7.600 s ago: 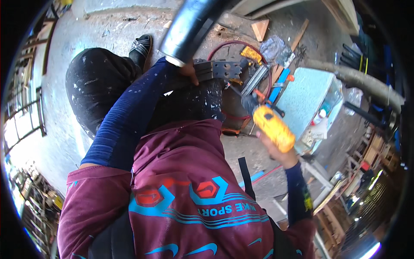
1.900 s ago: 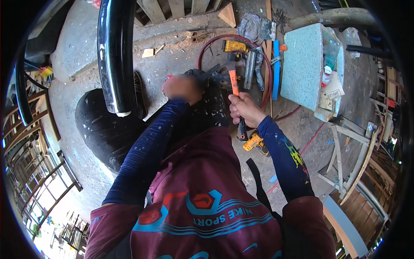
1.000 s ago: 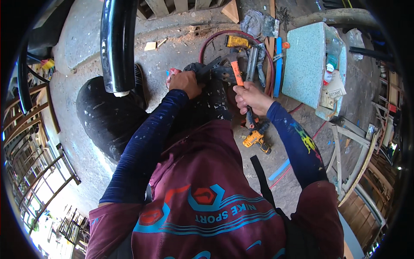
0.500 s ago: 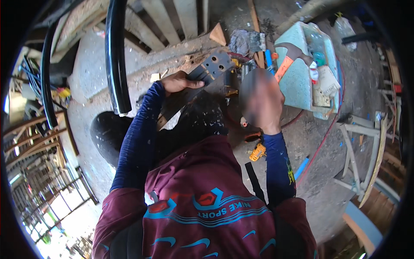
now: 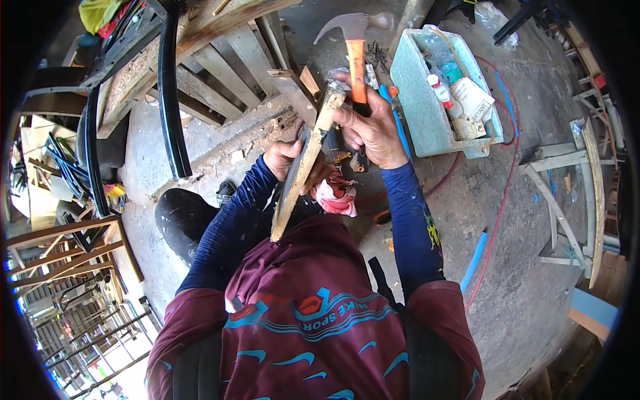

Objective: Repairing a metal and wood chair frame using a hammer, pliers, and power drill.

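Note:
My left hand (image 5: pixel 287 160) is wrapped around a wooden board (image 5: pixel 300 173), tilted up in front of my lap with its pale, rough edge showing. Its dark face is mostly turned away. In my right hand (image 5: pixel 377 133) is a claw hammer (image 5: pixel 357 57), its orange handle upright and its metal head at the far end. That hand's thumb and fingers are beside the board's upper end; whether they also grip the board I cannot tell. A red-and-white cloth (image 5: pixel 335 193) lies just right of the board, near my lap.
At the far right stands a pale blue foam box (image 5: pixel 427 113) with bottles and a paper packet inside. A red hose (image 5: pixel 510 173) curves along the floor beside a blue tube (image 5: pixel 474 260). Black curved bars (image 5: pixel 175 100) hang at the left, near wooden slats (image 5: pixel 210 87).
The board has been raised and turned from its flat, holed face to its edge. My right hand has moved up and left with the hammer, whose head now points away. The view has shifted.

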`<state>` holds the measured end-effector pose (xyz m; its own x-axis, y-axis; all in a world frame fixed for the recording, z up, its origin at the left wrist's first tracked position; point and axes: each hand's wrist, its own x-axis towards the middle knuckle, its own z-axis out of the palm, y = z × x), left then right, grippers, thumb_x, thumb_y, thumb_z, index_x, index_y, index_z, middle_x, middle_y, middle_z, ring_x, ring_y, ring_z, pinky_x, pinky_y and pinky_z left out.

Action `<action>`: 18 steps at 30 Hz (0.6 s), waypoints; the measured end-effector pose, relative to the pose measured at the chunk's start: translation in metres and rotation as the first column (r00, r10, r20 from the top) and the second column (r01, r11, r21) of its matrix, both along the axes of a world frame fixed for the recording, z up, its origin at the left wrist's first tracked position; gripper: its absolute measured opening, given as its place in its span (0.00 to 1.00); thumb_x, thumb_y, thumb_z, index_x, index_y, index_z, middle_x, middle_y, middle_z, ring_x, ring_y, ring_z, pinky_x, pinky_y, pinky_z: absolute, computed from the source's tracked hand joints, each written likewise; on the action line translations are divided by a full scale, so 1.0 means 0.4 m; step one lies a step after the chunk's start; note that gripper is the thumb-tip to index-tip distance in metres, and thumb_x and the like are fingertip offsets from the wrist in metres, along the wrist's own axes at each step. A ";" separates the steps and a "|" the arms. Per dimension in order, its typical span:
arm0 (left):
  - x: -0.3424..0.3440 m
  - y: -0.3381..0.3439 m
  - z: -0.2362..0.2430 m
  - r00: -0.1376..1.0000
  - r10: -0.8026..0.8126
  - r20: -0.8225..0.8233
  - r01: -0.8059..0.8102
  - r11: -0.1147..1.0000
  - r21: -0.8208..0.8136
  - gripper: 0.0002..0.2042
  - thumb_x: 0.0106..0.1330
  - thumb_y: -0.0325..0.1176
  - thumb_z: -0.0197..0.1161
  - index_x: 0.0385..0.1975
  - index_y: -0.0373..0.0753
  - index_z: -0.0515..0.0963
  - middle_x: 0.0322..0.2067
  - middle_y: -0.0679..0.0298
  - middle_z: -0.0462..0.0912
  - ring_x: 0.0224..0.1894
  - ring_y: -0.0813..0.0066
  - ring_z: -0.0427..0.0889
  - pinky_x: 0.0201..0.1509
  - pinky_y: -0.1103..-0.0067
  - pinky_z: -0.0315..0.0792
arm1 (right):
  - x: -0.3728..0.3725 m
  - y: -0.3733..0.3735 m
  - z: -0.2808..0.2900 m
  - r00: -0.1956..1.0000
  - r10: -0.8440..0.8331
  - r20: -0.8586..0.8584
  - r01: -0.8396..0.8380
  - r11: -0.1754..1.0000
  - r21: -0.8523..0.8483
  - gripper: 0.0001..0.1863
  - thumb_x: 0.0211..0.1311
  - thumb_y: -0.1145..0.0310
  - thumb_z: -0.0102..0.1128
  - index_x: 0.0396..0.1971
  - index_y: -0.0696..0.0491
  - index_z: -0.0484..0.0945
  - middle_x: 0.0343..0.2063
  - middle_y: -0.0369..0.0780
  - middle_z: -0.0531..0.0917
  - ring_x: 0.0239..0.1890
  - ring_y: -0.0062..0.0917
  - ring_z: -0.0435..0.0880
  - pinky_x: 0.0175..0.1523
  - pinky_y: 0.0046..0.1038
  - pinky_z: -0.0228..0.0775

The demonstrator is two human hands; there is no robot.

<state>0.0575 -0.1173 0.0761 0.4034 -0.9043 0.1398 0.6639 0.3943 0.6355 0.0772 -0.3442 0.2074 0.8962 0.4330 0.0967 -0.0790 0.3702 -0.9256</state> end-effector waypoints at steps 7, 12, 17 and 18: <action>-0.060 -0.035 0.086 0.932 0.363 0.015 -0.345 0.870 0.353 0.37 0.71 0.61 0.54 0.60 0.27 0.71 0.45 0.52 0.85 0.42 0.62 0.85 0.46 0.73 0.78 | -0.004 0.010 -0.015 0.971 -0.202 -0.128 0.206 0.979 0.016 0.25 0.58 0.69 0.74 0.53 0.60 0.75 0.30 0.33 0.82 0.15 0.09 0.67 0.17 0.16 0.58; -0.052 -0.040 0.152 0.724 0.285 0.628 -0.650 0.587 0.482 0.42 0.59 0.60 0.71 0.61 0.27 0.71 0.47 0.53 0.84 0.44 0.66 0.83 0.47 0.73 0.75 | -0.017 -0.032 -0.051 0.922 -0.351 -0.166 0.354 0.935 -0.012 0.35 0.59 0.68 0.73 0.63 0.63 0.67 0.31 0.33 0.81 0.14 0.09 0.64 0.18 0.17 0.57; -0.112 -0.159 0.187 0.426 -0.040 0.904 -0.898 0.104 0.428 0.31 0.45 0.33 0.74 0.54 0.32 0.77 0.50 0.43 0.77 0.53 0.44 0.78 0.62 0.64 0.71 | -0.047 -0.052 -0.077 0.929 -0.341 -0.142 0.348 0.937 0.027 0.48 0.58 0.64 0.75 0.72 0.59 0.53 0.45 0.42 0.83 0.17 0.12 0.68 0.20 0.19 0.62; -0.116 -0.157 0.173 0.445 0.046 0.894 -0.894 0.071 0.442 0.30 0.45 0.31 0.71 0.53 0.32 0.77 0.47 0.44 0.78 0.52 0.45 0.78 0.61 0.65 0.71 | -0.052 -0.075 -0.072 0.941 -0.304 -0.148 0.312 0.949 0.034 0.47 0.60 0.65 0.73 0.73 0.58 0.52 0.54 0.48 0.82 0.17 0.12 0.69 0.20 0.18 0.63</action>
